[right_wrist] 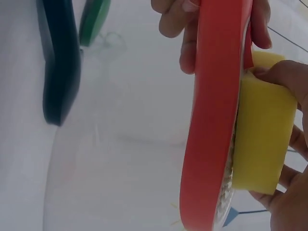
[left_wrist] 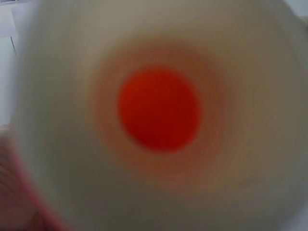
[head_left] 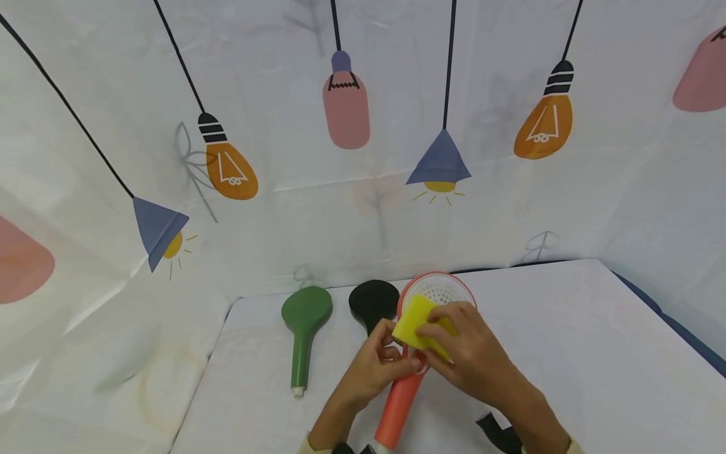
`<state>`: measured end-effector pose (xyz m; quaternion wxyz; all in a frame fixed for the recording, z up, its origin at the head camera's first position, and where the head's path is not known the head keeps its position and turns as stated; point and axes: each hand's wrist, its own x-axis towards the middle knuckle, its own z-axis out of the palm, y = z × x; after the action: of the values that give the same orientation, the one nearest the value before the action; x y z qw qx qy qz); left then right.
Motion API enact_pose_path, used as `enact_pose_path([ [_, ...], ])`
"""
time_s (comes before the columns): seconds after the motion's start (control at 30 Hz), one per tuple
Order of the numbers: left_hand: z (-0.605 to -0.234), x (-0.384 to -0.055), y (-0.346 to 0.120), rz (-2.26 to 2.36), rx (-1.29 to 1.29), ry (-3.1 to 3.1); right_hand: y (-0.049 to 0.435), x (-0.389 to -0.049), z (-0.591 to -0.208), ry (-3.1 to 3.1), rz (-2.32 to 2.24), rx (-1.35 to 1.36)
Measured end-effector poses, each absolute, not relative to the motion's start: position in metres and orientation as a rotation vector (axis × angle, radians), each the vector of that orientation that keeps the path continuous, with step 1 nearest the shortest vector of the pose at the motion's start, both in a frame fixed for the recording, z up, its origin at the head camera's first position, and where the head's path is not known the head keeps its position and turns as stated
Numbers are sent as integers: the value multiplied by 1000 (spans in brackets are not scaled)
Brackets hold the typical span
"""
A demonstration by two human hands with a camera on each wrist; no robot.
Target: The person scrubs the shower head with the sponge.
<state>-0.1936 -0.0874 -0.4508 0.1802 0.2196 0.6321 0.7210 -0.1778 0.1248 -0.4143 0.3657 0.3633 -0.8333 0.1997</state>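
My left hand holds a red hand shower head where the handle meets the head. Its white perforated face is turned up, and the handle points down toward me. A yellow sponge is pinched between the thumb and fingers of my right hand. In the right wrist view, the sponge lies against the perforated side of the red head. The left wrist view is filled by the blurred hollow handle end, red inside.
A green shower head lies on the white table to the left. Between it and my hands is a black one, partly hidden by my left hand. A white sheet printed with lamps hangs behind the table.
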Motion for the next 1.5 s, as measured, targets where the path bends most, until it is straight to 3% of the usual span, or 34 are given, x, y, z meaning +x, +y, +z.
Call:
enact_pose_path([
  [0.63, -458, -186, -76, 1814, 714, 2013, 152, -189, -407, -2137, 531, 471],
  [1.1, -455, -190, -74, 1900, 612, 1967, 127, -178, -413, -2215, 621, 783],
  [1.5, -456, -193, -76, 2078, 492, 1791, 138, -176, -403, -2263, 518, 1050],
])
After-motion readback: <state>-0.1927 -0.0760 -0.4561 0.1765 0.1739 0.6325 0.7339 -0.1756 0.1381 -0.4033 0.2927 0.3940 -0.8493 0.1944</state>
